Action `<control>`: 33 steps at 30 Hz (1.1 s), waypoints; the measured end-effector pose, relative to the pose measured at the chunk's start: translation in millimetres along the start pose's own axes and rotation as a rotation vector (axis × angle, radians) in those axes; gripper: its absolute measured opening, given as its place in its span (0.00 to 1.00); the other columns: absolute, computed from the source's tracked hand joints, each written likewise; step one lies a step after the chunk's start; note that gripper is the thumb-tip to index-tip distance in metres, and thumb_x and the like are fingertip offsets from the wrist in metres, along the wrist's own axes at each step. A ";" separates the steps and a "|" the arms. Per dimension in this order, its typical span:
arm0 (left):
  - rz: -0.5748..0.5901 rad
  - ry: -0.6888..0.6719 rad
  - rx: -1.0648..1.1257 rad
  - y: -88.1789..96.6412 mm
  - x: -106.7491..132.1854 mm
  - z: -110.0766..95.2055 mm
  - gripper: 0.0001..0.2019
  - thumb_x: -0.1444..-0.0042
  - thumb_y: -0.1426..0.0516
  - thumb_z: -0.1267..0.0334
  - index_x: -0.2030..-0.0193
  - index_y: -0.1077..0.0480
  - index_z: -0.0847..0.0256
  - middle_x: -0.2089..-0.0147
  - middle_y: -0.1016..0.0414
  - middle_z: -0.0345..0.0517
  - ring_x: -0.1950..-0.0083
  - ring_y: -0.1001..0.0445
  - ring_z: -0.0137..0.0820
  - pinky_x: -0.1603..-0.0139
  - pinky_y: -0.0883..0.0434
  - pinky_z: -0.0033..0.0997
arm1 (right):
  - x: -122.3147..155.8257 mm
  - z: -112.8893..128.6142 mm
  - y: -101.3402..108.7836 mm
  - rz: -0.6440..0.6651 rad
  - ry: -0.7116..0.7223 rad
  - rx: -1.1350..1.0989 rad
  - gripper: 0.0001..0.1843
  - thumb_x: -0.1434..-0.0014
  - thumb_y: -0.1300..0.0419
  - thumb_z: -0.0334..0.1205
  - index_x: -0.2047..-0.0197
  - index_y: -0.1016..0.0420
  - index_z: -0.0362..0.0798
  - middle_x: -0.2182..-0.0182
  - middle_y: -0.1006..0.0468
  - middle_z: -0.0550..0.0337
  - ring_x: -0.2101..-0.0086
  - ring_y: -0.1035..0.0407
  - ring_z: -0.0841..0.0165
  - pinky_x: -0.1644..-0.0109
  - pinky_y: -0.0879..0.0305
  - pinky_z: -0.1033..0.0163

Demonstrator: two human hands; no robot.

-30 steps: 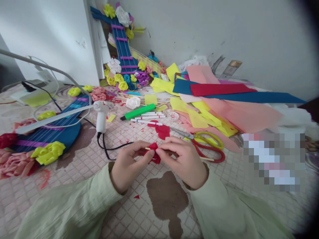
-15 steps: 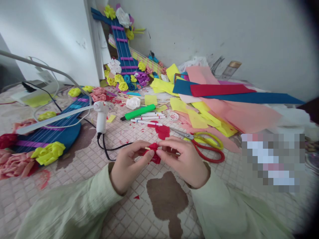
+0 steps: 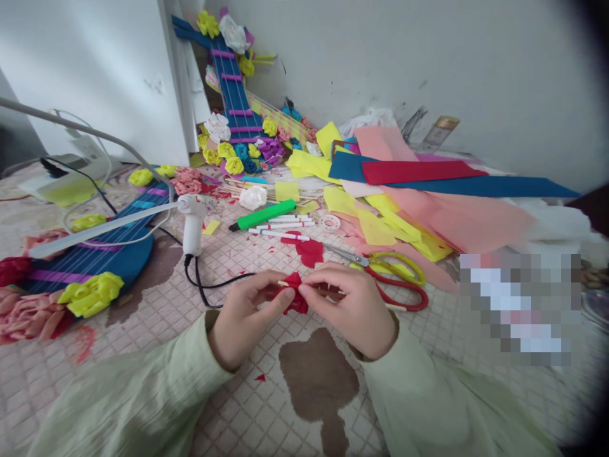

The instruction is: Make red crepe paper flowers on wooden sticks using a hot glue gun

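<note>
My left hand (image 3: 242, 317) and my right hand (image 3: 354, 308) meet low in the middle of the view, both pinching a small red paper flower (image 3: 295, 297) wound on a thin wooden stick (image 3: 281, 284). The left fingers press the red paper from the left, and the right fingertips grip it from the right. The stick runs under my right hand, and its far end shows beside the scissors. Both sleeves are pale green. A loose scrap of red paper (image 3: 310, 251) lies just beyond the hands.
Red and yellow scissors (image 3: 394, 279) lie right of my hands. A white glue gun (image 3: 193, 222) with a black cord stands to the left. Marker pens (image 3: 278, 222), a green marker (image 3: 266, 214), coloured paper sheets (image 3: 428, 190) and two blue paper guitars (image 3: 90, 254) with paper flowers lie around.
Hardly anything has changed: my hands stay on the red flower, with the fingers shifting slightly around it.
</note>
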State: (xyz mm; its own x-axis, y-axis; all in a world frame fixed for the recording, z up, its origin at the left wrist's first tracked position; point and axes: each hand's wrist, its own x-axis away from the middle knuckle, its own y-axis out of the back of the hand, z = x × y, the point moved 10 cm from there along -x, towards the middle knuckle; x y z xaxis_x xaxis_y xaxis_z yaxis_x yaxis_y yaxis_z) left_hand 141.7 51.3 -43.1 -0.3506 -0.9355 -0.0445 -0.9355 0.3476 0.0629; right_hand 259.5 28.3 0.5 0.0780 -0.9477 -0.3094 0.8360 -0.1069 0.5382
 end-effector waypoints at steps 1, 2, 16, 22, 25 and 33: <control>0.010 0.004 0.007 -0.9 -0.2 1.4 0.06 0.51 0.42 0.66 0.66 0.27 0.66 0.68 0.24 0.46 0.68 0.26 0.28 0.66 0.27 0.25 | -0.1 -0.5 0.9 -0.007 0.000 0.008 0.04 0.49 0.41 0.31 0.73 0.26 0.45 0.75 0.25 0.60 0.75 0.32 0.74 0.73 0.38 0.70; 0.020 0.011 0.021 -1.8 -0.5 2.9 0.07 0.52 0.41 0.66 0.66 0.27 0.65 0.67 0.24 0.46 0.67 0.26 0.28 0.65 0.27 0.26 | -0.2 -1.0 2.0 -0.016 0.000 0.015 0.04 0.49 0.41 0.31 0.73 0.26 0.45 0.75 0.25 0.60 0.75 0.32 0.73 0.73 0.38 0.69; -0.013 0.031 -0.074 2.9 -0.2 6.8 0.15 0.53 0.41 0.62 0.59 0.31 0.67 0.59 0.24 0.54 0.61 0.24 0.35 0.57 0.26 0.38 | -2.9 -15.3 8.4 -0.037 -0.089 -0.046 0.04 0.50 0.40 0.34 0.74 0.25 0.44 0.75 0.23 0.58 0.74 0.31 0.70 0.71 0.36 0.66; -0.060 -0.131 -0.305 8.5 4.9 -13.4 0.13 0.50 0.43 0.62 0.57 0.30 0.64 0.57 0.24 0.52 0.60 0.24 0.36 0.56 0.26 0.39 | -5.3 -18.9 12.8 -0.039 -0.111 -0.053 0.05 0.50 0.40 0.36 0.74 0.24 0.45 0.75 0.22 0.58 0.73 0.30 0.69 0.70 0.35 0.65; -0.096 -0.201 -0.458 14.1 8.8 -28.9 0.12 0.47 0.45 0.64 0.55 0.30 0.61 0.55 0.24 0.50 0.59 0.25 0.35 0.55 0.27 0.39 | -6.4 -18.0 15.0 -0.060 -0.095 -0.040 0.05 0.50 0.40 0.36 0.74 0.24 0.46 0.74 0.21 0.58 0.73 0.30 0.69 0.70 0.35 0.65; -0.220 -0.368 -0.488 35.6 8.8 -51.7 0.12 0.47 0.45 0.67 0.55 0.32 0.60 0.52 0.28 0.51 0.52 0.30 0.37 0.53 0.30 0.37 | -8.6 -15.9 16.6 -0.034 -0.071 -0.086 0.07 0.50 0.40 0.37 0.76 0.24 0.46 0.76 0.23 0.59 0.75 0.31 0.69 0.73 0.35 0.66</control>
State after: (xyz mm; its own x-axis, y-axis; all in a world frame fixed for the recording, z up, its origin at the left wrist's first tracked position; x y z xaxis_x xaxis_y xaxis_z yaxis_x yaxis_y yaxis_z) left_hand 107.6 52.1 10.3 -0.2256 -0.8683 -0.4417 -0.8904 -0.0001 0.4551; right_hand 281.4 39.5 -0.3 0.0127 -0.9632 -0.2687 0.8811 -0.1163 0.4584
